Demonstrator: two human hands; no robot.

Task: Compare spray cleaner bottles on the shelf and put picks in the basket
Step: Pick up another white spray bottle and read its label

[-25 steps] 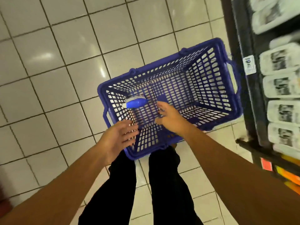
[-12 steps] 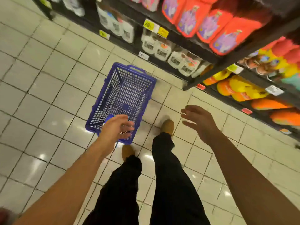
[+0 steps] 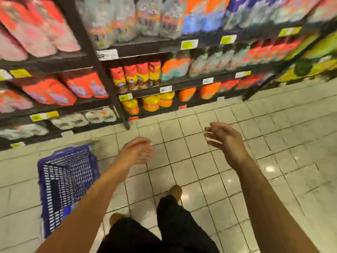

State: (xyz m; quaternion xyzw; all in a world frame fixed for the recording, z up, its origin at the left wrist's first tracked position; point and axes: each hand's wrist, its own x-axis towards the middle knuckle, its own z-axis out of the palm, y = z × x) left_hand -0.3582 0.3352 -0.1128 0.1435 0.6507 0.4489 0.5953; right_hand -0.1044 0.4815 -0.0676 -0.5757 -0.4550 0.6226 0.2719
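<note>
- Hands first: the right hand is raised over bare floor with fingers loosely curled and nothing in them; the left hand is lower and nearer the body, fingers likewise slack and holding nothing.
- Basket: blue plastic mesh, standing on the tiled floor down and to the left, just beyond the left forearm and touching neither hand. Blur hides whatever may lie inside it.
- Shelf: a dark rack ahead and above, running left to right across the upper view, its tiers well apart from both hands.
- Bottles: upright on the middle tier, red tops over yellow labels, long axis vertical. They lie up and slightly left of the left hand; whether these are the spray cleaners cannot be told through the blur.
- Judgement: the left hand is the nearer to those bottles and to the basket, while the right is nearer the orange packs further right; the next reach would go forward and upward, meeting a bottle from the front around its upright body.
- Writing: yellow and white price tags line the shelf edges, but no brand, price or word on them or on any pack can be read.
</note>
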